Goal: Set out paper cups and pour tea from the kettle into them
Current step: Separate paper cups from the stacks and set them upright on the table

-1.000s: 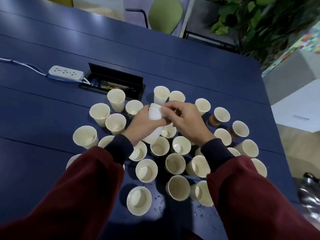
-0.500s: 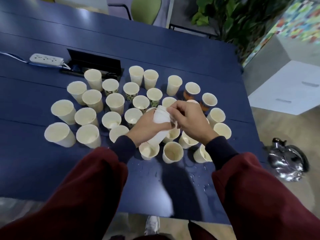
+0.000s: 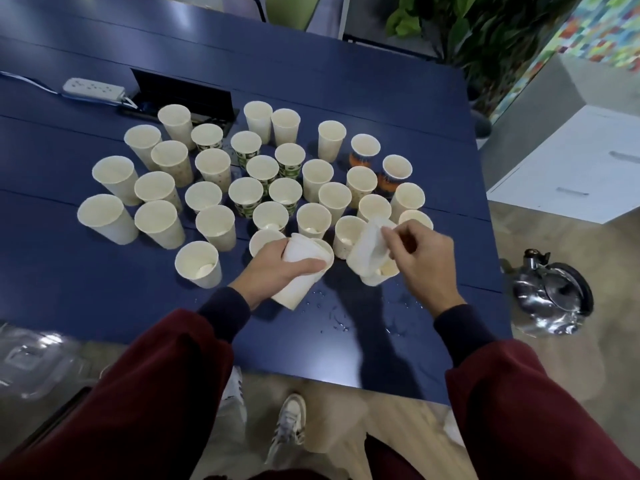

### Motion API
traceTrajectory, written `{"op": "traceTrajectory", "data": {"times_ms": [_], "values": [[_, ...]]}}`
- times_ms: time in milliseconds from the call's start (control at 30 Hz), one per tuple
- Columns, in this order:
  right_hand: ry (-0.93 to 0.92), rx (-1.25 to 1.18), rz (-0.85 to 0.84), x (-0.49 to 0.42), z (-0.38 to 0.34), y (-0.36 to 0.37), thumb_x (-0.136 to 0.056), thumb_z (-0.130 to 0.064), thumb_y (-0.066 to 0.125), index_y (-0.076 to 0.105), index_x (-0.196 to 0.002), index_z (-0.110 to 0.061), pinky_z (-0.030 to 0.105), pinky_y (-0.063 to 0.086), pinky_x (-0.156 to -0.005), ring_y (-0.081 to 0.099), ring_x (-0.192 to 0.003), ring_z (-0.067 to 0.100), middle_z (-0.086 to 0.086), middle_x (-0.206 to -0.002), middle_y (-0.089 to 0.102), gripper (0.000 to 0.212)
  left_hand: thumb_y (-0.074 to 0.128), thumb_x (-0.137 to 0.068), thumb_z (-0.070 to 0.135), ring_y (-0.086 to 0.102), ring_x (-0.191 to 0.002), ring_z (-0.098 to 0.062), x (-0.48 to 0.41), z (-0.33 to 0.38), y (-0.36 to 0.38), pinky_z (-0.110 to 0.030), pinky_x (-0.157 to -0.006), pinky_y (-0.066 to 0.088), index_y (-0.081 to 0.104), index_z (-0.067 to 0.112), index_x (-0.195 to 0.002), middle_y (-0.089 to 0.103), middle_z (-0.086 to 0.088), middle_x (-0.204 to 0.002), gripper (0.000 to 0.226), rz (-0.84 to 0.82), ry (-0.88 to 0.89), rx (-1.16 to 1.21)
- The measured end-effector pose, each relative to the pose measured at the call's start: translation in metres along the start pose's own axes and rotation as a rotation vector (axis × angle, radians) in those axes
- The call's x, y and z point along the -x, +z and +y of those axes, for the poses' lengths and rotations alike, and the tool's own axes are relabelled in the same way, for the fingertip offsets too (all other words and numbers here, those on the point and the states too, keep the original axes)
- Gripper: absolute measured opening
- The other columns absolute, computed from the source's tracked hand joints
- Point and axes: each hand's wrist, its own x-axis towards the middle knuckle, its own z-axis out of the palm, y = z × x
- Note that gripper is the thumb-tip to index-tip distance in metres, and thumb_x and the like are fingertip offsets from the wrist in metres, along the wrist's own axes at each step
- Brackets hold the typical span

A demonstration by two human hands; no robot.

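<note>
Cups crowd table — left hand grips stack; right hand pinches loose cup.

Dark blue table, many upright paper cups, white power strip, water droplets.

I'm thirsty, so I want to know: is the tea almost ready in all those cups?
Not yet. Done: many paper cups stand on the blue table. In hand: the left hand grips a stack of cups, and the right hand pinches a single cup. To do: the kettle sits on the floor, so pouring waits. I cannot tell if any cup holds tea.
</note>
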Motion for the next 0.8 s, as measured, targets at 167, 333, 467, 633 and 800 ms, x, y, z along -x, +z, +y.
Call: {"op": "traceTrajectory", "data": {"times_ms": [167,333,467,633,800], "values": [[-0.115,0.106,-0.225,0.040,0.021,0.022,-0.094,-0.031,0.068,0.066,-0.078,-0.014,0.040,0.054,-0.061,0.063,-0.062,0.015,-0.004,-0.071,0.067,0.024,0.080,-0.082,0.041,0.071,-0.094,-0.020,0.014,-0.014,0.002,-0.029,-0.075,0.054,0.070,0.017,-0.109,0.075,-0.004,-0.101,0.038,-0.073,-0.079,-0.040],[-0.114,0.169,-0.352,0.059,0.039,0.048,-0.094,-0.033,0.061,0.069,-0.089,-0.014,0.046,0.056,-0.067,0.066,-0.075,0.026,0.005,-0.086,0.070,0.021,0.079,-0.082,0.039,0.071,-0.096,-0.018,0.026,-0.026,0.000,-0.028,-0.079,0.054,0.070,0.017,-0.108,0.076,-0.002,-0.102,0.035,-0.073,-0.103,-0.049],[-0.117,0.196,-0.336,0.070,0.038,0.052,-0.094,-0.027,0.067,0.072,-0.101,-0.013,0.044,0.056,-0.070,0.068,-0.078,0.027,0.006,-0.098,0.071,0.016,0.087,-0.073,0.038,0.069,-0.096,-0.016,0.031,-0.042,0.002,-0.033,-0.083,0.056,0.067,0.019,-0.107,0.074,0.001,-0.103,0.045,-0.061,-0.130,-0.115],[-0.184,0.066,-0.218,0.071,0.001,0.051,-0.094,-0.030,0.066,0.072,-0.096,-0.016,0.031,0.047,-0.063,0.055,-0.063,0.010,-0.002,-0.095,0.070,0.015,0.089,-0.056,0.042,0.063,-0.101,-0.015,0.027,-0.048,0.000,-0.037,-0.088,0.055,0.057,0.021,-0.110,0.067,0.001,-0.107,0.067,-0.035,-0.096,-0.234],[-0.139,-0.122,-0.428,0.079,-0.041,0.069,-0.101,-0.037,0.050,0.060,-0.073,-0.022,0.039,0.041,-0.059,0.047,-0.060,0.014,-0.004,-0.067,0.061,0.033,0.087,-0.053,0.040,0.065,-0.096,-0.019,0.026,-0.046,0.001,-0.040,-0.083,0.054,0.058,0.020,-0.105,0.069,0.001,-0.100,0.063,-0.078,-0.043,-0.284]]}}
